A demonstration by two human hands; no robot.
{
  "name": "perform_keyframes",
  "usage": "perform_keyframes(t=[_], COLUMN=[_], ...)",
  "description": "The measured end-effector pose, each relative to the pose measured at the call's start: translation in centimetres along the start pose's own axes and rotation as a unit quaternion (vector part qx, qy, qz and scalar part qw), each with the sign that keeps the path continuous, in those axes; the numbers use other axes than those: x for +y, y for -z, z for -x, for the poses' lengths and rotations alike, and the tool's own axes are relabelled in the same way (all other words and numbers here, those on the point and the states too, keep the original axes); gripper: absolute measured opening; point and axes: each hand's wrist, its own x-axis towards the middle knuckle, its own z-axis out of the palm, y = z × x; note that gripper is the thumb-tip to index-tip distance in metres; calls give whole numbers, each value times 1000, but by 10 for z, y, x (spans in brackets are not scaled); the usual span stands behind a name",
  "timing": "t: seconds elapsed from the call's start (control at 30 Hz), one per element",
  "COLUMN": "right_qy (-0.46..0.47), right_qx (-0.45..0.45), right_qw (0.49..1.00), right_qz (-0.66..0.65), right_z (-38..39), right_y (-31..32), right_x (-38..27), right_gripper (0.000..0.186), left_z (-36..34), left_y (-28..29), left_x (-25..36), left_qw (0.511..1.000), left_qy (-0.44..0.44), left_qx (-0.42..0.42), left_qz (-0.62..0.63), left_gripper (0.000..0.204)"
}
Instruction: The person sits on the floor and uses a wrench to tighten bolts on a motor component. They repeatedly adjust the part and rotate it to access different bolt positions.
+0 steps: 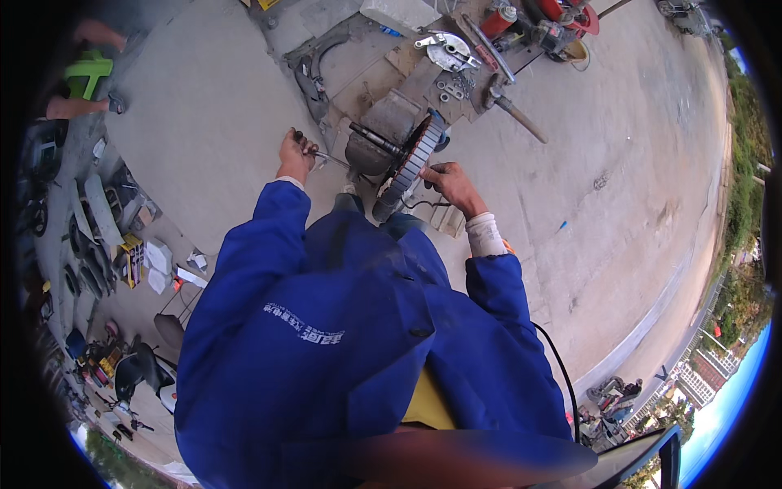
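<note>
My left hand (296, 159) is closed around the dark handle of a tool, whose metal shaft (330, 157) points toward a greasy metal block (366, 153). A round part with a segmented rim (414, 153) stands on edge beside the block, with an axle (375, 138) jutting leftward from it. My right hand (452, 186) has its fingers bent onto the right side of that rim; its fingertips are partly hidden. A thin dark cable (425, 204) runs below the round part.
A brake plate (444, 53), washers (452, 88), a red canister (498, 20) and a bar (517, 114) lie beyond. A person's leg (77, 106) and green stool (88, 75) are at upper left; scattered panels (98, 212) at left, motorbikes (615, 403) at lower right.
</note>
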Motion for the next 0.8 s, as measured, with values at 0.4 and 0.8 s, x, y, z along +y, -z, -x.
perform_keyframes(t=[0.4, 0.8], right_qy=[-7, 17], right_qx=[0, -19], right_qw=[1000, 998], right_qz=[-1, -50], right_z=[0, -5], right_y=[-1, -4], right_x=[-8, 9], right_gripper=[56, 51], left_z=[34, 35], left_y=[-7, -6], left_x=[4, 1], left_qw=[995, 994], left_qy=[-97, -107], left_qx=[-17, -29], left_qz=[6, -9], left_gripper=[30, 31])
